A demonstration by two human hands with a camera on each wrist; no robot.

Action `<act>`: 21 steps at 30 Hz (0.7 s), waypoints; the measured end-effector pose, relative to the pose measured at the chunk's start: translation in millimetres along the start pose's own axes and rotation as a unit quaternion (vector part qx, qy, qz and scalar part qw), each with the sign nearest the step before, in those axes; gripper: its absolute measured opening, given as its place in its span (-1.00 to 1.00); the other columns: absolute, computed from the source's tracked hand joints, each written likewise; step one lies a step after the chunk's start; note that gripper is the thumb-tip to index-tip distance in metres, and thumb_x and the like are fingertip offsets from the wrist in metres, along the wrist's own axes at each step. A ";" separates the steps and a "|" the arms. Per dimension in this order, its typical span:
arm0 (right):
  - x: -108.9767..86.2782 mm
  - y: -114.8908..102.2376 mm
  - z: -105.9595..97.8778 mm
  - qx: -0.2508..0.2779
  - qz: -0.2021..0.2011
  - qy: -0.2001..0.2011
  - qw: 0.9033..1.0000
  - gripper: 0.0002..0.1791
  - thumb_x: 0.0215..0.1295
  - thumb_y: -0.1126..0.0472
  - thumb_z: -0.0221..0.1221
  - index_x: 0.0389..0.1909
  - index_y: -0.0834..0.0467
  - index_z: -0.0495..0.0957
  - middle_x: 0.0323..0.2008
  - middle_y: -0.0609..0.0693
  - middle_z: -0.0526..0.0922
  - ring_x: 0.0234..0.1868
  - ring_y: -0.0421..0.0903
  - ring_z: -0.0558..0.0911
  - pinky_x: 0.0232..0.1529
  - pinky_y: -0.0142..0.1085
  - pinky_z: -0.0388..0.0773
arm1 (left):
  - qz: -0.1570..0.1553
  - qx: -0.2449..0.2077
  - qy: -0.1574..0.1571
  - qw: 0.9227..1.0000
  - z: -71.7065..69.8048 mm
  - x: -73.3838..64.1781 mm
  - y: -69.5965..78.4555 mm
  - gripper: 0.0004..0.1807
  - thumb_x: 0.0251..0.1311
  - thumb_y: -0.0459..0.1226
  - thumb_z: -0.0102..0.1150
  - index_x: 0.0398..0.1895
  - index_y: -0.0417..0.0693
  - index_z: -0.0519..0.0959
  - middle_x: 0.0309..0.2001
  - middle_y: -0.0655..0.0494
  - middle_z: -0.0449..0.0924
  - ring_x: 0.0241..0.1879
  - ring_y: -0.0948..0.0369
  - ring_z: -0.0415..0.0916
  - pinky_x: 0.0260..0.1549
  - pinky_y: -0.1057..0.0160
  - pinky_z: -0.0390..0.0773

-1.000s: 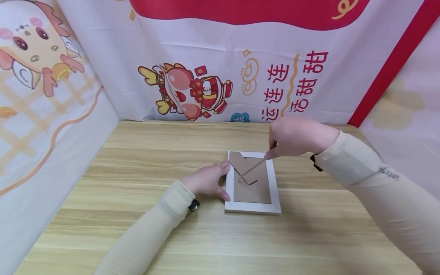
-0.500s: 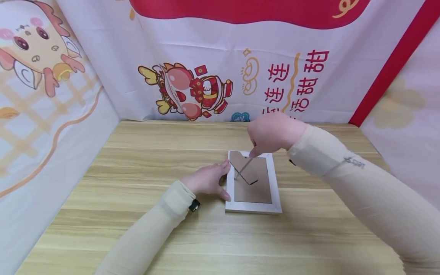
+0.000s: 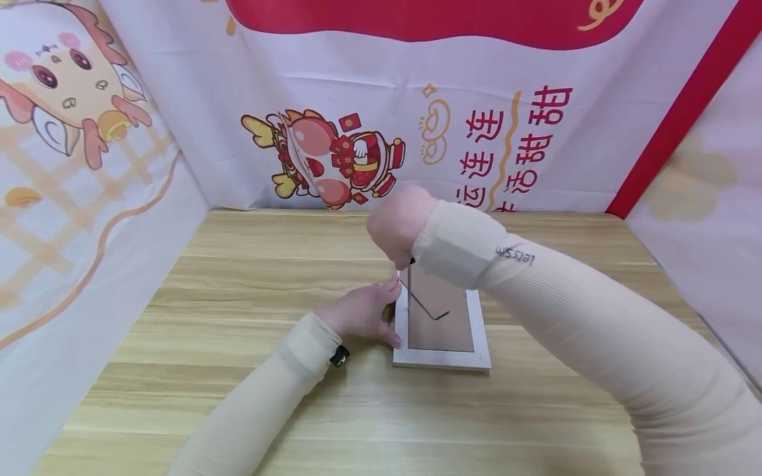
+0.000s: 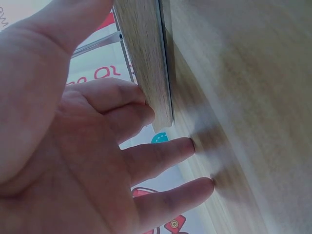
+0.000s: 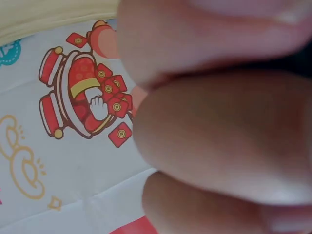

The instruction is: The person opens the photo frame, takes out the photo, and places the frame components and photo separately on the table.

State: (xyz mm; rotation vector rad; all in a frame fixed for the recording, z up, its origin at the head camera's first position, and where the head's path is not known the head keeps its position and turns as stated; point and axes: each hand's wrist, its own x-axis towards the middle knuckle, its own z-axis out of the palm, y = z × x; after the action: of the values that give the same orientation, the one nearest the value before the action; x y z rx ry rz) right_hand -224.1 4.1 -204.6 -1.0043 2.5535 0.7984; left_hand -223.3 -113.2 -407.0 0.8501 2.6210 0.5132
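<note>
A white picture frame (image 3: pixel 443 359) lies on the wooden table with its brown backing board (image 3: pixel 443 334) up. Black lines mark an angled cut in the board. Along the frame's left edge my left hand (image 3: pixel 363 309) rests with thumb and fingers spread; in the left wrist view two fingertips touch the frame's side (image 4: pixel 146 63) and two others reach the table. My right hand (image 3: pixel 401 225) grips a thin screwdriver (image 3: pixel 409 284) over the upper left corner, its metal shaft pointing down at the inner left edge. Curled fingers (image 5: pixel 214 136) fill the right wrist view; the handle is mostly hidden.
The wooden tabletop (image 3: pixel 250 277) runs back to a printed white cloth (image 3: pixel 333 66) hanging behind it. More cloth hangs at the left and right sides. My right forearm (image 3: pixel 571 304) crosses over the frame's right side and the table.
My right hand has moved left with the screwdriver, whose shaft has swung from slanting to nearly upright at the frame's left inner edge. The left hand stays in place on the frame.
</note>
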 end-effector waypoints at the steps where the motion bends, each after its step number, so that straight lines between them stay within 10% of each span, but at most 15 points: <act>1: 1.1 -0.3 -1.4 -0.002 0.002 -0.009 1.000 -0.84 0.20 0.09 0.37 -0.39 0.08 0.62 -0.48 -0.06 0.56 -0.43 -0.09 0.50 -0.43 -0.30 0.47 | 0.000 -0.001 -0.002 1.000 -0.6 -0.1 1.0 0.23 -0.08 0.10 0.53 0.53 -0.25 0.04 0.55 -0.06 -0.13 0.47 0.04 0.06 0.37 0.17 0.19; 21: -1.4 -2.1 -1.7 -0.011 0.018 -0.028 0.999 -0.73 0.18 -0.04 0.40 -0.24 0.05 0.69 -0.33 -0.09 0.67 -0.27 -0.08 0.58 -0.23 -0.26 0.60 | -0.021 -0.014 -0.006 1.000 -1.2 -2.5 5.7 0.22 -0.07 0.08 0.53 0.54 -0.21 0.02 0.56 -0.04 -0.14 0.46 -0.05 0.07 0.39 0.09 0.16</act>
State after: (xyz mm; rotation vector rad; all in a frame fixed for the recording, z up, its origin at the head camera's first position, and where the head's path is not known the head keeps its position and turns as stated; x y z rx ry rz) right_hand -221.7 2.6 -203.5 -0.9317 2.5260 0.8529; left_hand -219.1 -110.6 -402.9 0.7844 2.6080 0.5313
